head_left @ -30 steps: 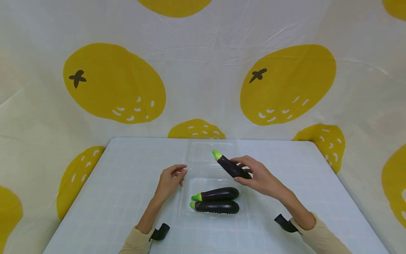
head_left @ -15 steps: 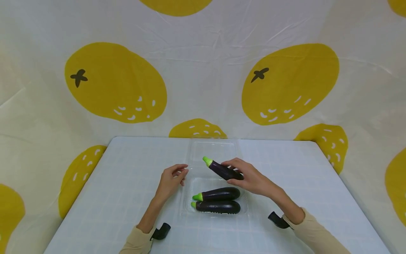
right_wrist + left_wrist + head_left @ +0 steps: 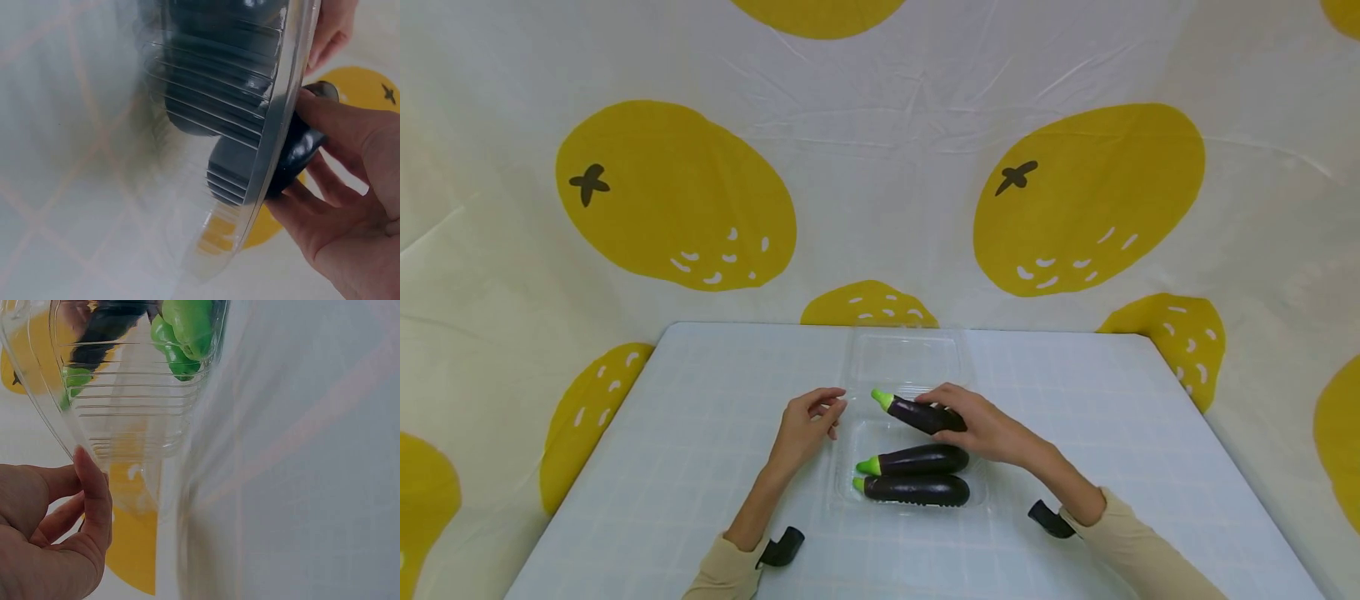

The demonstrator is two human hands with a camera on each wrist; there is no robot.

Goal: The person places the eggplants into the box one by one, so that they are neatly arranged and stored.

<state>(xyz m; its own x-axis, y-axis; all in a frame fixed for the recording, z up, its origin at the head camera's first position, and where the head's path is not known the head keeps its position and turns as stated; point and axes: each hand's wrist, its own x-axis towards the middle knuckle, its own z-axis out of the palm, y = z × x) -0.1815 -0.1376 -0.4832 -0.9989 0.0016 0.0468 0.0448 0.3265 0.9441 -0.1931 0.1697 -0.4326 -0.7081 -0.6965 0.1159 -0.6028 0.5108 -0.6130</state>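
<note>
A clear plastic clamshell container lies on the table with two eggplants, a rear eggplant and a front eggplant, side by side in its base. My right hand grips a third eggplant by its dark rounded end, over the back of the base. The green stem end of that eggplant points left and slightly up. In the right wrist view, thumb and fingers span the dark body at the container's rim. My left hand has curled fingertips at the container's left edge, pinching the rim.
The container's open lid lies flat behind the base, near the table's far edge. A pale checked cloth covers the table. Behind it hangs a light cloth with yellow fruit prints.
My right hand has moved left and down with its eggplant, from above the lid's front to the back of the base. The left hand stays at the container's edge.
</note>
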